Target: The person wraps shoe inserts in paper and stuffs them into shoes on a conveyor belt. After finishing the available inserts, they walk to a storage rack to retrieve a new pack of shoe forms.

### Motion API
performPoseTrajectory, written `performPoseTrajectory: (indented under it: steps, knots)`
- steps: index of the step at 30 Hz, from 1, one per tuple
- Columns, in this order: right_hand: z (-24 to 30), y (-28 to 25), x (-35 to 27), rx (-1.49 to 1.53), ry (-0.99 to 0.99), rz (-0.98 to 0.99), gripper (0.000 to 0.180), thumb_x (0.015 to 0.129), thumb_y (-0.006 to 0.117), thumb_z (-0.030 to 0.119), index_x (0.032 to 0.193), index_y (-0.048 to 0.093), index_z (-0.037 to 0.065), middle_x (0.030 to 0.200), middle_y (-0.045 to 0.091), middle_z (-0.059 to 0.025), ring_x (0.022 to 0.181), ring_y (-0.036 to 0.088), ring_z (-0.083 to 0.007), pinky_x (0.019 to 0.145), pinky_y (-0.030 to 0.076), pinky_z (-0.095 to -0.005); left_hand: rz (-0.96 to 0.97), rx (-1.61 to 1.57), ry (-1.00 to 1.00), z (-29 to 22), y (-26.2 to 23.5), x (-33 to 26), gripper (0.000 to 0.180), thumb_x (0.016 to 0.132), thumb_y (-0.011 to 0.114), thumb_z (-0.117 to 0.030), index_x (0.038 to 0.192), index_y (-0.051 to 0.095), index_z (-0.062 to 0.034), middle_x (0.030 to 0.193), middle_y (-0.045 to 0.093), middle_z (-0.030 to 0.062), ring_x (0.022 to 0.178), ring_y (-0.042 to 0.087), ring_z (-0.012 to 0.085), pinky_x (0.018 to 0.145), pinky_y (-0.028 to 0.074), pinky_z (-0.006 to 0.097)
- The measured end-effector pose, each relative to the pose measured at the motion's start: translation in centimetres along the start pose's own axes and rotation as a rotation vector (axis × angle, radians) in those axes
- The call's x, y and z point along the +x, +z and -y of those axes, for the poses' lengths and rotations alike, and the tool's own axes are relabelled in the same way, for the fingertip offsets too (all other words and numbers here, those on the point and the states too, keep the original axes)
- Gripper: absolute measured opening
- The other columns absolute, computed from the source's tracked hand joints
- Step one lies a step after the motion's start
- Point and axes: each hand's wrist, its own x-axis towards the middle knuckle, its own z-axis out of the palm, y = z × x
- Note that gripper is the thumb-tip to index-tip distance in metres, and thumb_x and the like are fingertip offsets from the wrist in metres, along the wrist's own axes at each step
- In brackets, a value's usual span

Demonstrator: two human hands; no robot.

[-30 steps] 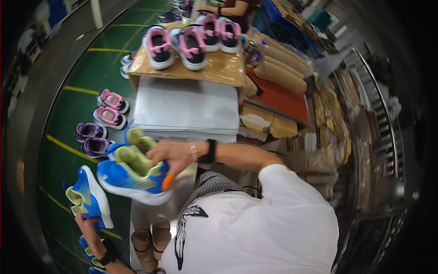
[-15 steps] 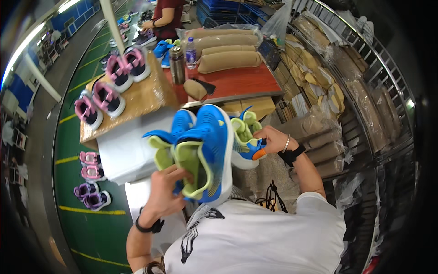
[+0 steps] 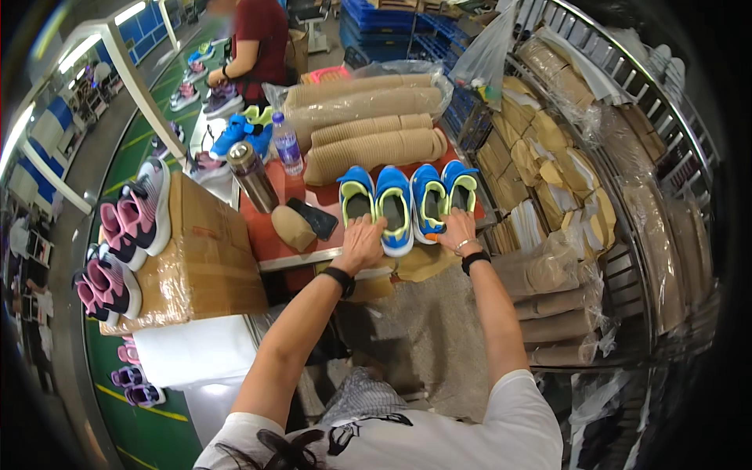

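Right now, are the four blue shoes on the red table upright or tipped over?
Upright. The blue shoes stand side by side on their soles, openings facing up, with the left hand and right hand resting at their heels.

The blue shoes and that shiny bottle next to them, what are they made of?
The blue shoes look like soft woven cloth with yellow-green lining and white rubbery soles; the matte surface suggests fabric. The bottle looks like brushed metal, probably steel, since it gleams silvery under the light.

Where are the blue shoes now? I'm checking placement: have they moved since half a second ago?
Yes. The blue shoes went from held up in both hands down onto the red table, in a row before the stacked tan insoles.
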Motion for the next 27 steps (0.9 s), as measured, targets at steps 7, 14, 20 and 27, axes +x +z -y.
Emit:
performPoseTrajectory:
  steps: [7, 14, 20, 27]
  knots:
    - [6.2, -6.0, 0.4, 0.458, -0.274, -0.429, 0.056, 0.073, 0.075, 0.025, 0.119, 0.053, 0.002, 0.126, 0.048, -0.0192, 0.116, 0.046, -0.0372, 0.097, 0.037, -0.0441, -0.308, -0.562, 0.184, -4.1, -9.0, -5.3, 0.058, 0.078, 0.063, -0.013, 0.130, 0.040, 0.0007, 0.130, 0.045, 0.0204, 0.124, 0.041, 0.0351, 0.104, 0.031, 0.044]
    - [29.1, -21.1, -11.4, 1.905, -0.904, -0.455, 0.064, 0.088, 0.056, 0.042, 0.136, 0.038, 0.004, 0.132, 0.048, -0.0119, 0.128, 0.040, -0.0267, 0.104, 0.029, -0.0433, -1.672, -0.579, 0.864, -14.1, -23.2, -20.4, 0.062, 0.090, 0.050, -0.030, 0.140, 0.029, 0.0017, 0.145, 0.032, 0.0150, 0.129, 0.037, 0.0307, 0.099, 0.037, 0.038]
    - [41.4, -30.0, -25.9, 2.644, -1.164, -0.120, 0.047, 0.099, 0.041, 0.030, 0.141, 0.033, 0.010, 0.118, 0.063, 0.0090, 0.121, 0.046, -0.0026, 0.093, 0.028, -0.0348, -1.485, -0.731, 0.701, -21.4, -27.4, -36.1, 0.046, 0.096, 0.043, -0.020, 0.142, 0.034, -0.0219, 0.147, 0.033, -0.0132, 0.137, 0.021, 0.0013, 0.115, 0.004, 0.040]
    - [48.7, -33.9, -33.9, 3.671, -0.009, -0.539, 0.049, 0.095, 0.045, 0.022, 0.140, 0.033, 0.009, 0.115, 0.057, 0.0017, 0.109, 0.042, -0.0151, 0.091, 0.026, -0.0399, -1.688, -0.585, 0.377, -20.7, -31.7, -49.4, 0.038, 0.095, 0.044, -0.019, 0.131, 0.044, -0.0098, 0.134, 0.047, 0.0040, 0.128, 0.034, 0.0143, 0.107, 0.025, 0.037]
